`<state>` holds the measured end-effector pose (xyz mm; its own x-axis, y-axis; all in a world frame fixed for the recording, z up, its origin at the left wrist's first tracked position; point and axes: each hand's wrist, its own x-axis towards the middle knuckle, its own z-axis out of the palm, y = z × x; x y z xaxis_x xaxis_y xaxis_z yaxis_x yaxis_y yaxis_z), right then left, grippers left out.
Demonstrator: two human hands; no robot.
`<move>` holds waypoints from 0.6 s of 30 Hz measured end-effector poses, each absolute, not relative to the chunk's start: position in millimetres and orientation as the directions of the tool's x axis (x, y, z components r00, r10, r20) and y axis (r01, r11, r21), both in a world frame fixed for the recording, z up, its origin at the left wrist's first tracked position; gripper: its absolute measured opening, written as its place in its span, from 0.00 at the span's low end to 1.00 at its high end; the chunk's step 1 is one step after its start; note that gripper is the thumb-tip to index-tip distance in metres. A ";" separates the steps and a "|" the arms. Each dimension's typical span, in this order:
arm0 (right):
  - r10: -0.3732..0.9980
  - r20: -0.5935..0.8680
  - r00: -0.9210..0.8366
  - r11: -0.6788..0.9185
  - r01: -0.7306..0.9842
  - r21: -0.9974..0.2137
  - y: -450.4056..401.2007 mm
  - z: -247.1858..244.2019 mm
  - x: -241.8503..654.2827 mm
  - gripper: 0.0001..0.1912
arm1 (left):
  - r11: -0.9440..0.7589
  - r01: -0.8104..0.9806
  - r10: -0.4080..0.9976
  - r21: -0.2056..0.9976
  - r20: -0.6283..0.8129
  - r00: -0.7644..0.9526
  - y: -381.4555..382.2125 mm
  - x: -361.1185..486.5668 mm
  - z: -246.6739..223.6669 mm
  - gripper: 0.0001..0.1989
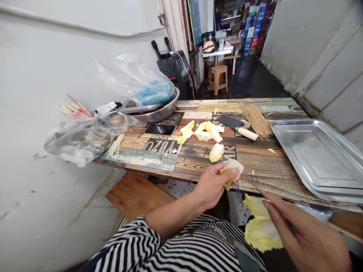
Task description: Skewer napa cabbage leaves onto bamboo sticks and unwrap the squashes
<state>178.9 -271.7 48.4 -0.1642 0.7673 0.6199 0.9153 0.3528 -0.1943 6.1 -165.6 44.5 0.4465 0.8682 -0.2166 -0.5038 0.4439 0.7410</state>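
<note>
Between the thumb and fingers of my left hand (214, 183) is a piece of cabbage leaf (235, 166), white with a yellow frilly edge. A thin wooden skewer (251, 180) runs from that piece to my right hand (300, 226), whose thumb and fingers pinch it. More yellow cabbage leaves (262, 232) hang beside the right fingers, below the table edge; how they are attached is hidden. On the table just beyond my left hand lies a small cabbage leaf (216, 152), with more leaf pieces (208, 131) behind it.
A cleaver (236, 125) and a pile of skewers (256, 121) lie behind the hands on the wooden table (193, 166). A metal tray (326, 155) is at right. Left are a phone (160, 129), enoki mushrooms (115, 145), plastic bags (85, 139) and a metal bowl (161, 113).
</note>
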 end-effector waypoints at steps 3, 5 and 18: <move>0.772 0.614 -0.164 0.359 0.909 -0.210 -271.3 47.8 179.6 0.12 | 0.443 -0.494 0.865 0.748 -0.211 0.456 -165.7 6.2 43.9 0.18; 0.775 0.613 -0.153 0.362 0.903 -0.233 -272.5 47.1 180.1 0.12 | 0.436 -0.486 0.867 0.758 -0.209 0.453 -166.0 6.6 43.5 0.18; 0.796 0.594 -0.114 0.333 0.903 -0.272 -277.2 48.4 179.5 0.14 | 0.282 -0.390 0.906 0.877 -0.109 0.410 -170.5 7.3 39.8 0.16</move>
